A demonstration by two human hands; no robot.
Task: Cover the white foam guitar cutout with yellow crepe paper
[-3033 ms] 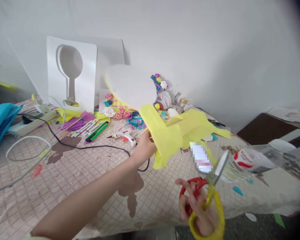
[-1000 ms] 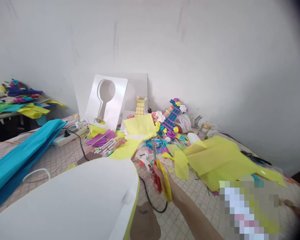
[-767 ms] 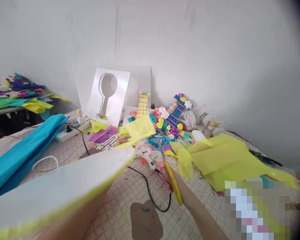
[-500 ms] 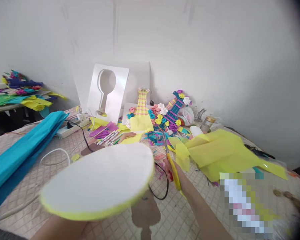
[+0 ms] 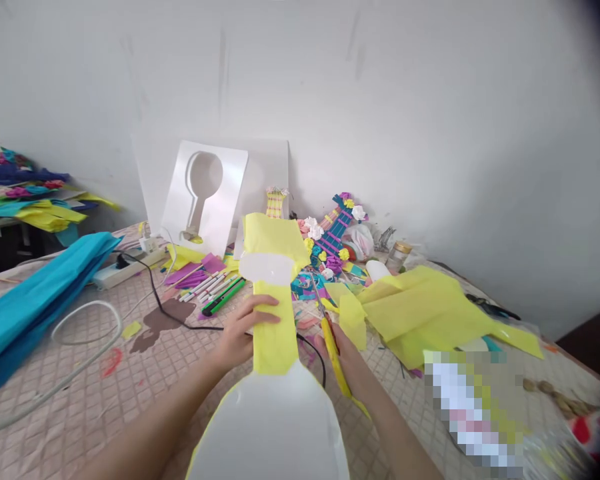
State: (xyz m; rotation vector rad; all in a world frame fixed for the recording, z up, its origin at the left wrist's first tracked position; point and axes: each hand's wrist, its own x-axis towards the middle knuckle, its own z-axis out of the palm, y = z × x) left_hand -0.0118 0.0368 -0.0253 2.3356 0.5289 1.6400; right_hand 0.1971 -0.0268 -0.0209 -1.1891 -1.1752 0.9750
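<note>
My left hand (image 5: 243, 330) grips the narrow neck of a white board cutout (image 5: 275, 427), its fingers lying over the front. Yellow paper (image 5: 275, 350) wraps that neck, while a yellow sheet (image 5: 275, 233) stands out past the white rounded head. The wide body of the cutout points towards me and runs off the bottom of the view. In my right hand (image 5: 350, 363) are yellow-handled scissors (image 5: 331, 341), blades pointing away from me, just right of the neck. The cutout's back is hidden.
Loose yellow sheets (image 5: 430, 303) lie to the right. Markers (image 5: 205, 288) and a green box cutter (image 5: 224, 297) are left of the cutout. Behind stand a flower-trimmed guitar shape (image 5: 337, 230) and a white board with a cut-out hole (image 5: 230, 193). A blue paper roll (image 5: 45, 287) and cables cross the left.
The cutout has turned from side-on, body to the left, to lying lengthwise, neck pointing away. My left hand now shows on the neck. The scissors stay in my right hand.
</note>
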